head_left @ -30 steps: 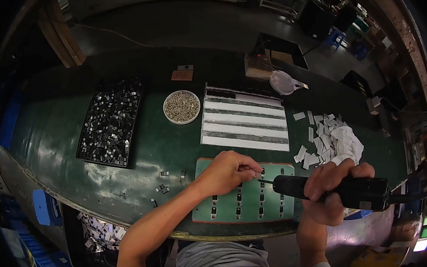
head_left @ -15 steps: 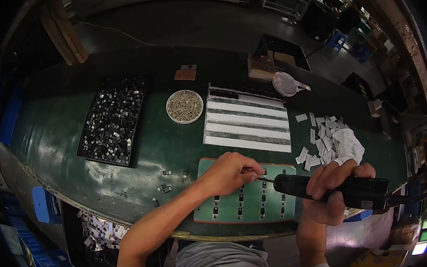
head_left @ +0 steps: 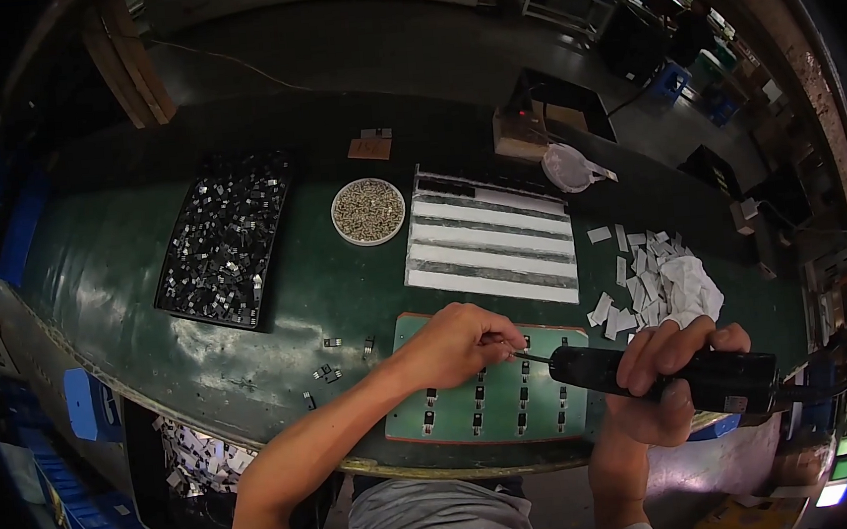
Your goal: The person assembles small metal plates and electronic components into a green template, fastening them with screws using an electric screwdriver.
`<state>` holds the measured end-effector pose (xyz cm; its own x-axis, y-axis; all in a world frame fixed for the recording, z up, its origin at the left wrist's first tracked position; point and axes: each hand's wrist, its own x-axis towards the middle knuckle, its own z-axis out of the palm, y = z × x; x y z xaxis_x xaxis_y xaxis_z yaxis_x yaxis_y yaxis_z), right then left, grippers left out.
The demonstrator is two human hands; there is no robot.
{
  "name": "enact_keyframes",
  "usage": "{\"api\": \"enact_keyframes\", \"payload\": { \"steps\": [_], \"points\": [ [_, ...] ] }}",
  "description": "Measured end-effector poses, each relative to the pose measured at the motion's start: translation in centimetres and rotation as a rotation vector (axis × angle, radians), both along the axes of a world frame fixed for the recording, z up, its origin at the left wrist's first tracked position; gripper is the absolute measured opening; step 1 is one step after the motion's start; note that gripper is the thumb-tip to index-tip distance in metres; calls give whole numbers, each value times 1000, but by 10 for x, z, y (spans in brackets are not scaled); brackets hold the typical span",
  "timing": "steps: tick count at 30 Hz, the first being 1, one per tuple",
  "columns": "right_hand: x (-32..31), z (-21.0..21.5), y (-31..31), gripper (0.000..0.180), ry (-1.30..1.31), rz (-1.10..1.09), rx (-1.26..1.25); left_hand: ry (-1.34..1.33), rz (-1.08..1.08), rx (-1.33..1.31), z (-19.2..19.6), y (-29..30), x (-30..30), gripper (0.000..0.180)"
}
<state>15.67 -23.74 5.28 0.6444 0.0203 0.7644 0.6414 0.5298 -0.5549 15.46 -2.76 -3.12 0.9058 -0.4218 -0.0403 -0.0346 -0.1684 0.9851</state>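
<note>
My right hand (head_left: 663, 375) is wrapped round a black electric screwdriver (head_left: 587, 367), held almost level with its bit pointing left. The bit reaches my left hand (head_left: 462, 345), whose thumb and fingers are pinched together over the far part of a green board (head_left: 453, 427). Whatever lies between those fingertips is hidden. Rows of small black components with metal legs, like transistors (head_left: 478, 424), stand on the board. A few loose ones (head_left: 327, 374) lie on the table to its left.
Left on the green table sits a black tray (head_left: 160, 285) of many such components. A round white dish (head_left: 337, 229) holds small screws. Beyond the green board lies a white-striped panel (head_left: 490, 284). White pieces (head_left: 643, 272) and a crumpled white cloth (head_left: 692, 288) are at right.
The screwdriver and my right hand have shifted slightly to the right and nearer me. My left hand stays almost in place, still pinched.
</note>
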Motion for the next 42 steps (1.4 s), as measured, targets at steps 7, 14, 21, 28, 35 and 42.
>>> {"api": "enact_keyframes", "payload": {
  "steps": [7,14,21,28,35,42],
  "points": [
    [-1,3,-1,52,4,-15,-11,7,-19,24,5,-1,1,19],
    [2,1,-4,50,24,11,15,-7,-33,-1,2,0,1,22],
    [4,-2,-2,50,1,36,10,-22,-21,12,0,1,1,21],
    [0,-1,-6,53,115,16,19,-13,-28,12,1,0,1,21],
    [-2,2,-6,54,123,1,39,-14,0,-65,-6,-3,1,20],
    [-14,16,3,60,338,-95,-155,41,32,11,1,-1,2,19]
  ]
}}
